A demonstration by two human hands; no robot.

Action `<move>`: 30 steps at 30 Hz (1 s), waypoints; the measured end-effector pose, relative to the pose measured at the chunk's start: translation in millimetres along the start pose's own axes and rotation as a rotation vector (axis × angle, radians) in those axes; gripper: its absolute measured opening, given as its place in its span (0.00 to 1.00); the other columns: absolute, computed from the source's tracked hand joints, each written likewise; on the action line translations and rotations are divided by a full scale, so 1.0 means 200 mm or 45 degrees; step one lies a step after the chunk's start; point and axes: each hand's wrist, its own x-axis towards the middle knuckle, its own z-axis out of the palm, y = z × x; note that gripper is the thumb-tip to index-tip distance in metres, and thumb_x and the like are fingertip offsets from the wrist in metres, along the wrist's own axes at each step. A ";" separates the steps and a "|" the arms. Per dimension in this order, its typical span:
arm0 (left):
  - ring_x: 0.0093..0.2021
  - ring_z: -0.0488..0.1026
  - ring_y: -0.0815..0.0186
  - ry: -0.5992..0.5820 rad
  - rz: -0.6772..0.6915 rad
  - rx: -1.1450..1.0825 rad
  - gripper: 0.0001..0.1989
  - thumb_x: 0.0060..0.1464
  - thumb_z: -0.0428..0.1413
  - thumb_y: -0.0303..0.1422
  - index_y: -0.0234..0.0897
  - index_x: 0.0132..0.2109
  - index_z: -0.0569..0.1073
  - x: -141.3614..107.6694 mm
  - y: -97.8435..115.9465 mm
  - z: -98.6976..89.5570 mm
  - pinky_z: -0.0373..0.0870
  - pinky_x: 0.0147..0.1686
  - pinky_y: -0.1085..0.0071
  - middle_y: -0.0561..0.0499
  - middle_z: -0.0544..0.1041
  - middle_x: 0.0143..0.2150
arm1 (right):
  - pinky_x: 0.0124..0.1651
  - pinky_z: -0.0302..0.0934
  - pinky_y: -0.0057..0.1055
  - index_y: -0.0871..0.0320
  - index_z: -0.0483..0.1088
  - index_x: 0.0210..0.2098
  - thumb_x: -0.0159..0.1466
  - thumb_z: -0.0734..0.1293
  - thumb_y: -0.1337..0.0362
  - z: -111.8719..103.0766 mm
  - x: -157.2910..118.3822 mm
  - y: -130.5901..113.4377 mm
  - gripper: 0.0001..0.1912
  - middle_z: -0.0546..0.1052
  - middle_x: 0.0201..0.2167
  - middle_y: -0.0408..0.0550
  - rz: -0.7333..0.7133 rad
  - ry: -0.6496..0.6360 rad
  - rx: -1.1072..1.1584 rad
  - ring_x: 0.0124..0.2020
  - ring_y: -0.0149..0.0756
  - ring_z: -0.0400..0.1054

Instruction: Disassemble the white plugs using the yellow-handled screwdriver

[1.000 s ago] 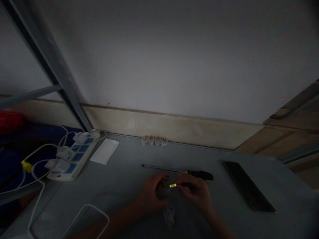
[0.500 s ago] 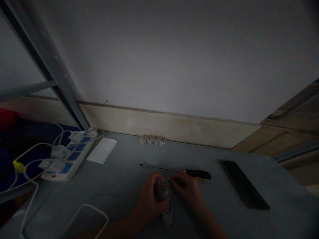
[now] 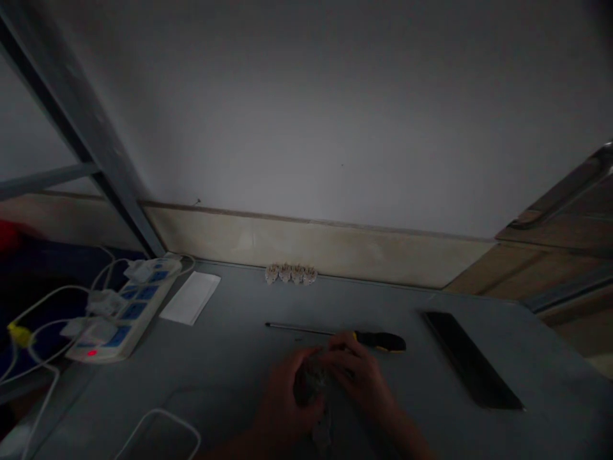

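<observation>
Right, the view from my remote seat is dim tonight. A white wall (image 3: 306,115) fills the top, a beige skirting board (image 3: 306,246) runs along its foot, and a steel frame upright (image 3: 90,134) slants down at the left. Below sits the grey bench (image 3: 225,364). At its left end there's a white power strip (image 3: 127,306) with blue sockets and white cables (image 3: 48,300), a white card (image 3: 190,298) just beside it. Over at the right lies a long dark slab (image 3: 472,359). Along the back edge, four small pale fittings (image 3: 290,274) stand in a neat row, apparently set aside as done. Front and centre, the left hand (image 3: 282,393) cups a dark, rounded fitting (image 3: 310,383) just above the bench, and the right hand (image 3: 361,377) closes over it, fingers (image 3: 345,361) clenched, nothing released. A pale piece (image 3: 322,434) shows beneath, mostly hidden. A yellow-and-black screwdriver (image 3: 378,341) lies just beyond them. Labels? Nothing I can read from here.
</observation>
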 end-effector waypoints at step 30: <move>0.37 0.72 0.62 0.100 -0.066 -0.098 0.25 0.43 0.57 0.23 0.40 0.50 0.62 0.03 0.00 0.00 0.70 0.38 0.67 0.50 0.73 0.38 | 0.37 0.69 0.31 0.56 0.76 0.31 0.59 0.64 0.67 -0.04 0.00 0.06 0.08 0.80 0.30 0.47 0.508 -0.146 -0.018 0.32 0.38 0.75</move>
